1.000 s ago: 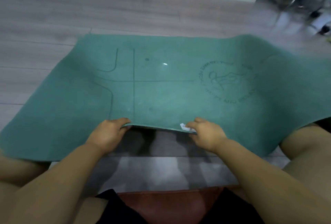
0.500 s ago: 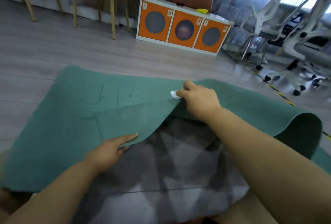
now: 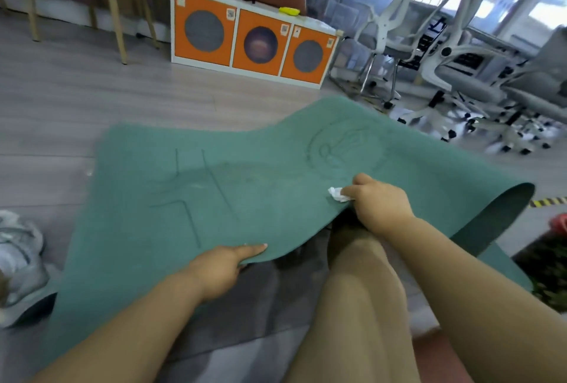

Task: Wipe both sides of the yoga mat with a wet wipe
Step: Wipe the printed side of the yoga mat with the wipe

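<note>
A teal-green yoga mat [image 3: 245, 198] printed with dark lines, a white wet wipe [image 3: 337, 194], an orange-fronted cabinet [image 3: 254, 42].

One green yoga mat [image 3: 245, 192] lay on the floor, one edge lifted. One crumpled white wet wipe [image 3: 338, 194] was seen. Two hands were in view: left hand [image 3: 221, 269] and right hand [image 3: 379, 204]. One bare leg [image 3: 359, 296] passed between the arms. One orange-fronted cabinet [image 3: 254, 42] stood at the back, with three round-windowed doors. One small yellow object [image 3: 289, 10] sat on top of it. At least two white office chairs [image 3: 454, 54] were counted at right; the blur hid any others. One sneaker [image 3: 18, 254] lay at left. Wooden chair legs [image 3: 118, 24] showed at upper left, count unclear.
</note>
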